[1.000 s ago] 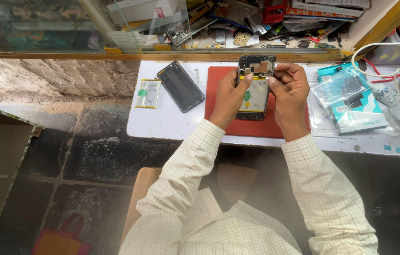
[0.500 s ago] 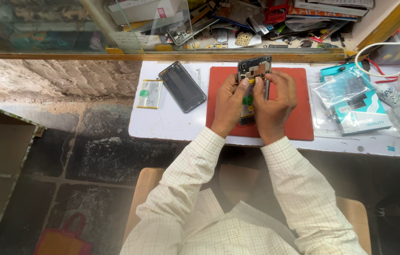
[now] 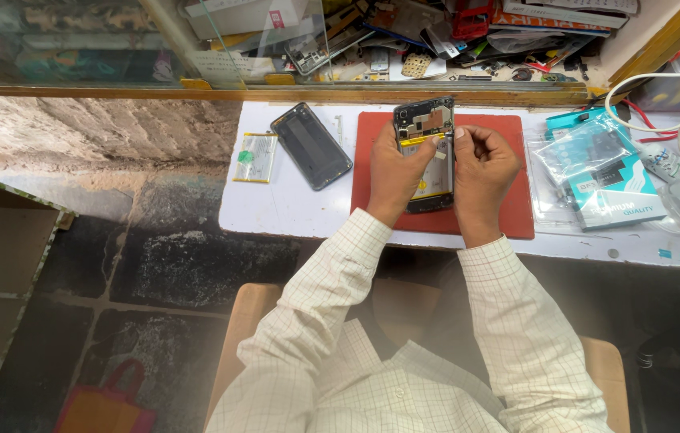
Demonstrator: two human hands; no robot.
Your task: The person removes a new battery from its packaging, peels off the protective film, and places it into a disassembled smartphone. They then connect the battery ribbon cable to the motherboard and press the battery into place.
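Phone [image 3: 428, 152], opened with its back off, shows us dark framing, a yellow strip and pale innards; our left hand [image 3: 394, 172] and right hand [image 3: 480, 168] clasp its 2 sides above the red mat [image 3: 508, 216].

— What sort of place is this?
— A small phone repair shop: an opened phone [image 3: 426, 152] lies on a red work mat [image 3: 516, 204] on the white surface [image 3: 292, 212].
— Anything else?
— A loose battery [image 3: 254, 157], a detached back cover [image 3: 311, 145], packaged spares [image 3: 608, 180] — and a shelf [image 3: 436, 36] crammed with parts behind glass.
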